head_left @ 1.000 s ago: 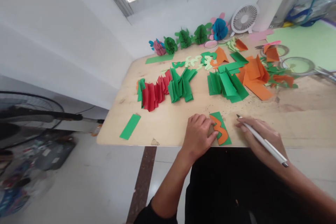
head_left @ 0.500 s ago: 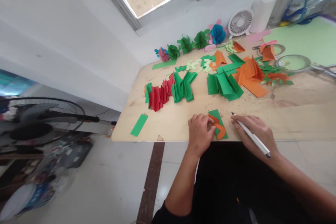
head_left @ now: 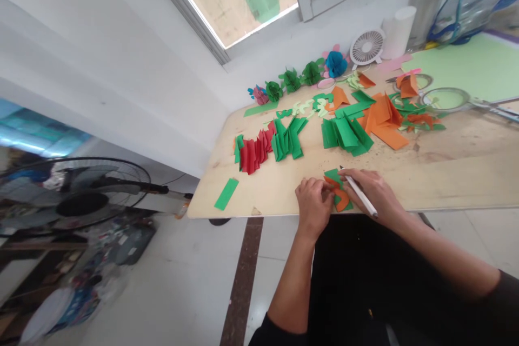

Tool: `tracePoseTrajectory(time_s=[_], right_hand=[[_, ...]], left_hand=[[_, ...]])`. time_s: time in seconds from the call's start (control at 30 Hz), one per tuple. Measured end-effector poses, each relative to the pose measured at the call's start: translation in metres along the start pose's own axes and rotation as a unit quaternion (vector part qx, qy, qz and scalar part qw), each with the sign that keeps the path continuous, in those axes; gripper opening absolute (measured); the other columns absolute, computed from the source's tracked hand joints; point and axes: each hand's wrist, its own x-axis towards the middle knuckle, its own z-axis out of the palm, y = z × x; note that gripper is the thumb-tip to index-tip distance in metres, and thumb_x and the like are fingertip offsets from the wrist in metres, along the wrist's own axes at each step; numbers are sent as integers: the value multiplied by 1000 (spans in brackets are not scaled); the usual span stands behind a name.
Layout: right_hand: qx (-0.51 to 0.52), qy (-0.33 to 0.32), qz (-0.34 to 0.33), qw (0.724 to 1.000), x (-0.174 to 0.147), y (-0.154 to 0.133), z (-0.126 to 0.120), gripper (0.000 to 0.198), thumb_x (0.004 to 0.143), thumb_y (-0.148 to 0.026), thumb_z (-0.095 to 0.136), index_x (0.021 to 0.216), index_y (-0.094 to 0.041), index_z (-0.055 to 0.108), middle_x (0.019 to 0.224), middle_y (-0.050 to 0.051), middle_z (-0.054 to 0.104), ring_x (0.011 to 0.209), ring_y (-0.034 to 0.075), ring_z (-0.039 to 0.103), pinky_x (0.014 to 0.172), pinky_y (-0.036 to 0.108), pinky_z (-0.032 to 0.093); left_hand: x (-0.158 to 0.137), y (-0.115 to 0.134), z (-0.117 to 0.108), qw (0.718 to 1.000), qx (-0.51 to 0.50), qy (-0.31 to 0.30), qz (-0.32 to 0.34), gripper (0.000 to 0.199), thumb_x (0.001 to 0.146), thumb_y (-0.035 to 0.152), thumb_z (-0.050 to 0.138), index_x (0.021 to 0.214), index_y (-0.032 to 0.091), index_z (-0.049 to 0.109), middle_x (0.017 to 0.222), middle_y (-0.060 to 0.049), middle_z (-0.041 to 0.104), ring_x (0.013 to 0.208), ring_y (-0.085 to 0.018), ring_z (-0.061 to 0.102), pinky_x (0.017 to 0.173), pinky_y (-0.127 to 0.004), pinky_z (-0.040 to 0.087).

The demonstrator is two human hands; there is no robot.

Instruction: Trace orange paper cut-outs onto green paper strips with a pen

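Note:
Near the table's front edge, my left hand has its fingers curled and pressed onto an orange paper cutout with a wavy outline. The cutout lies on a green paper rectangle, partly covered by my fingers. In my right hand is a white pen with a dark tip, held in a writing grip. Its tip is over the upper right part of the green rectangle; whether it touches the paper I cannot tell.
Behind my hands lie folded green strips, red strips and orange paper. A separate green rectangle is at the left. Farther back are paper flowers, a small white fan, and scissors beside a tape roll.
My right hand has moved left with the pen, from beside the green rectangle to over it. My left hand still holds the orange cutout. The camera view has shifted slightly.

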Motion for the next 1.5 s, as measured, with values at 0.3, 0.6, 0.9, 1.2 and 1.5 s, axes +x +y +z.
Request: tracePoseTrajectory(time_s=[0.3, 0.6, 0.9, 1.2, 1.5], right_hand=[[34, 3, 73, 997, 11, 2, 3, 18, 78, -27, 55, 90, -21, 67, 67, 2, 68, 57, 16, 61, 56, 26, 45], [46, 78, 238, 967, -19, 14, -47, 31, 74, -43, 61, 96, -22, 66, 78, 4, 71, 66, 21, 67, 59, 31, 52], [32, 72, 249, 965, -22, 15, -43, 37, 73, -48, 59, 99, -22, 65, 82, 5, 72, 74, 23, 68, 63, 31, 52], [13, 77, 258, 963, -23, 18, -41, 38, 70, -50, 61, 98, -23, 65, 77, 3, 71, 70, 22, 67, 62, 30, 50], [-11, 86, 251, 964, -24, 18, -40, 37, 72, -48, 60, 99, -23, 66, 80, 4, 73, 72, 23, 68, 65, 32, 50]], left_hand=[[-12, -2, 6, 998, -10, 70, 5, 8, 82, 15, 65, 87, 20, 60, 92, -2, 65, 96, -21, 58, 88, -36, 43], [-32, -5, 3, 995, 8, 31, 100, 18, 80, 21, 72, 94, 21, 62, 96, -1, 65, 96, -20, 57, 88, -35, 44], [-31, -7, 0, 975, 97, -23, 196, 8, 86, 25, 67, 90, 21, 62, 100, -2, 64, 97, -21, 56, 82, -33, 45], [-22, -1, -5, 929, 224, -30, 292, 6, 89, 20, 57, 84, 17, 59, 87, -6, 61, 83, -22, 57, 68, -34, 43], [-26, 5, 3, 908, 276, 8, 314, 13, 84, 6, 50, 81, 13, 60, 73, -7, 58, 73, -24, 58, 61, -34, 40]])
